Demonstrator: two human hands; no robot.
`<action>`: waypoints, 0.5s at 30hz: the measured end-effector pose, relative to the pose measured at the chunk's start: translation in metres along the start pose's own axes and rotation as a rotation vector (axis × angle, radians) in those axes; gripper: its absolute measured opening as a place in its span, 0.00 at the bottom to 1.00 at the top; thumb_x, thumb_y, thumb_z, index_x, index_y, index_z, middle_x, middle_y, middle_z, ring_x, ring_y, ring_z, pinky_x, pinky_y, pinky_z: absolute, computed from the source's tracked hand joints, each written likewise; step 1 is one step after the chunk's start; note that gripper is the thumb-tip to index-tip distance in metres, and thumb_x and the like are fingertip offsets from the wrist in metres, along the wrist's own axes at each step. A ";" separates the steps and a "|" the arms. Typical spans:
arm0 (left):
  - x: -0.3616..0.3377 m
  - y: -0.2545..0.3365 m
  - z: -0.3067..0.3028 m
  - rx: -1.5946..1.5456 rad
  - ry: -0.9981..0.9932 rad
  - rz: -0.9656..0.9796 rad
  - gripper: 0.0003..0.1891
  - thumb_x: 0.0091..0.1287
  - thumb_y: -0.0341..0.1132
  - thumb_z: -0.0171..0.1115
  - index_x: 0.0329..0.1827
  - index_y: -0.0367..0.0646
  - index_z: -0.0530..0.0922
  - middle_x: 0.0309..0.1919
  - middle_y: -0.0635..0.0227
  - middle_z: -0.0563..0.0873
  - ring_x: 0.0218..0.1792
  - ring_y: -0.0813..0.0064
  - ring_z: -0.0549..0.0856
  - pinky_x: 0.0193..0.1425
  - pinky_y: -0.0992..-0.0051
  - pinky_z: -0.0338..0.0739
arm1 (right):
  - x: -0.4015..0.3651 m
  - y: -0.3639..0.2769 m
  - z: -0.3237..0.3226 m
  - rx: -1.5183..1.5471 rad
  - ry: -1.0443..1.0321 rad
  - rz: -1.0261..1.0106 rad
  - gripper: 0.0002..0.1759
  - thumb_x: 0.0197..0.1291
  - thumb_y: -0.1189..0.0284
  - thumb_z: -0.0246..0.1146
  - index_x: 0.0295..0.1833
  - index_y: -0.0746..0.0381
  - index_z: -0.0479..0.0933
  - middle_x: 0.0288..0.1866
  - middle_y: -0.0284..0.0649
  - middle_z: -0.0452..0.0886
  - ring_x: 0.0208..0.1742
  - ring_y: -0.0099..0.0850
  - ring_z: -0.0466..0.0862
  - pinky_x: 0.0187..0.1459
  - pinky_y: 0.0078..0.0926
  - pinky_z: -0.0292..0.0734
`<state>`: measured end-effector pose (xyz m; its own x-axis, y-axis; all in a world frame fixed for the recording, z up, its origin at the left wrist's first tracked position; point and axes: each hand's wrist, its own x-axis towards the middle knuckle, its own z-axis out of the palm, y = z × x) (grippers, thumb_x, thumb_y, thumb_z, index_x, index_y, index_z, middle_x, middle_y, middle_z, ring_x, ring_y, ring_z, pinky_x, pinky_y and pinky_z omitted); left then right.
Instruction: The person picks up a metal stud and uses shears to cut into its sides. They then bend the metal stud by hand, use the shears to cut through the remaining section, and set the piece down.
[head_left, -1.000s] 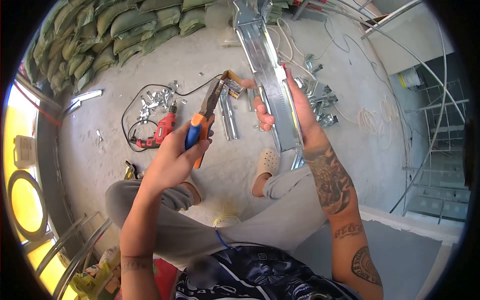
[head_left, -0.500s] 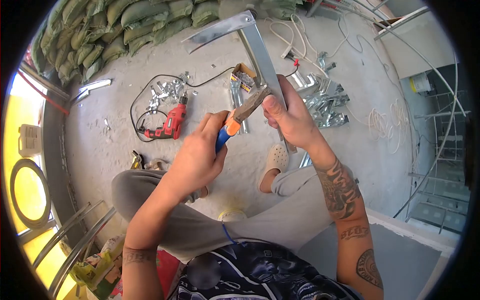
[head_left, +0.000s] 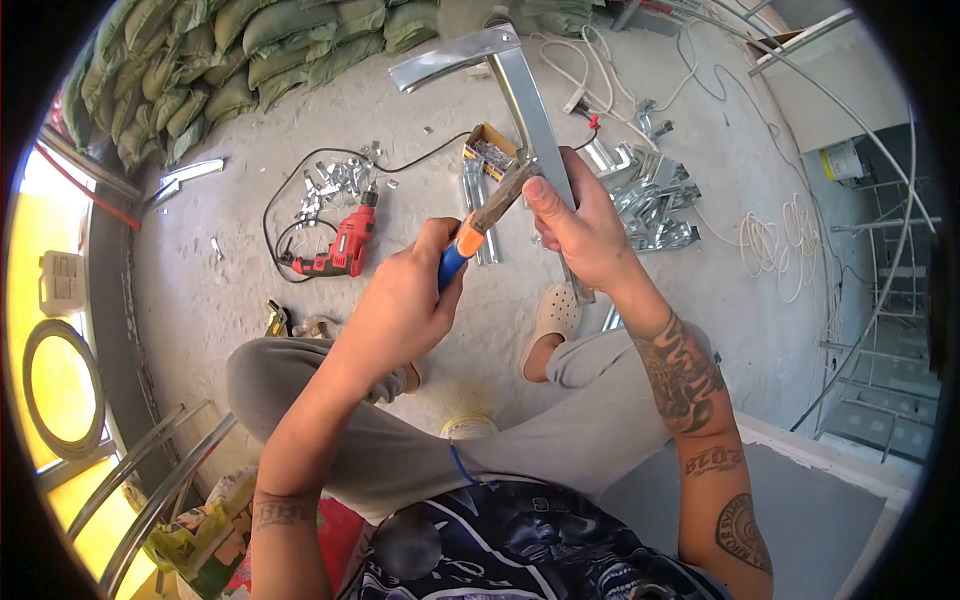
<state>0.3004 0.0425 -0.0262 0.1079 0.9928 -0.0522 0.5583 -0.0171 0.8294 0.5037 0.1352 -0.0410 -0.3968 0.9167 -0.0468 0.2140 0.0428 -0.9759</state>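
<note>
My left hand [head_left: 405, 300] is closed around the blue and orange handle of a hand tool [head_left: 468, 240]. The tool's worn, brownish metal head points up and right and meets the side of a bent metal channel [head_left: 530, 95]. Wrapped round that channel is my right hand [head_left: 585, 215], its thumb beside the tool's tip. The channel's upper arm extends left from a riveted corner, while its long part runs down past my fingers. The tool's exact type is hard to make out.
A red corded drill [head_left: 345, 245] lies on the floor near small metal brackets [head_left: 335, 185]. Beyond my hands stands an open box of fasteners [head_left: 490, 150]. More metal pieces [head_left: 655, 205] are heaped at right, near white cables [head_left: 770, 245]. Stacked sandbags [head_left: 230, 50] line the back.
The channel's bent upper arm has swung slightly to the right and looks less steeply angled. Both hands keep their grips, with the tool shifted slightly right.
</note>
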 end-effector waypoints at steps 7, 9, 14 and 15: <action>-0.003 -0.002 0.003 0.007 0.050 0.021 0.16 0.68 0.28 0.60 0.57 0.35 0.71 0.38 0.45 0.82 0.41 0.42 0.82 0.45 0.59 0.76 | -0.003 -0.009 0.003 -0.121 0.061 0.016 0.39 0.61 0.40 0.64 0.55 0.68 0.73 0.38 0.40 0.83 0.37 0.28 0.81 0.42 0.26 0.75; -0.001 -0.006 0.004 0.014 0.061 0.045 0.16 0.67 0.28 0.60 0.57 0.35 0.72 0.38 0.44 0.82 0.40 0.41 0.82 0.45 0.59 0.76 | 0.001 -0.001 0.001 -0.066 0.042 0.017 0.39 0.62 0.39 0.62 0.55 0.67 0.73 0.36 0.38 0.82 0.34 0.27 0.80 0.39 0.25 0.75; -0.003 -0.009 -0.010 0.118 0.032 0.034 0.19 0.66 0.28 0.59 0.59 0.31 0.72 0.33 0.42 0.82 0.38 0.41 0.83 0.44 0.60 0.76 | 0.002 0.005 -0.007 0.632 -0.253 0.333 0.44 0.68 0.33 0.43 0.63 0.64 0.71 0.30 0.34 0.76 0.26 0.21 0.76 0.28 0.19 0.75; -0.005 -0.012 -0.013 0.126 0.071 0.032 0.21 0.66 0.27 0.59 0.61 0.29 0.71 0.32 0.42 0.82 0.37 0.42 0.83 0.43 0.61 0.76 | 0.002 0.003 -0.009 0.630 -0.249 0.334 0.44 0.68 0.33 0.43 0.63 0.64 0.71 0.30 0.34 0.76 0.26 0.21 0.76 0.28 0.19 0.75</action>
<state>0.2821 0.0389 -0.0288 0.0709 0.9973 0.0165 0.6552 -0.0591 0.7531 0.5112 0.1407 -0.0420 -0.6064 0.7209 -0.3357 -0.1625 -0.5256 -0.8351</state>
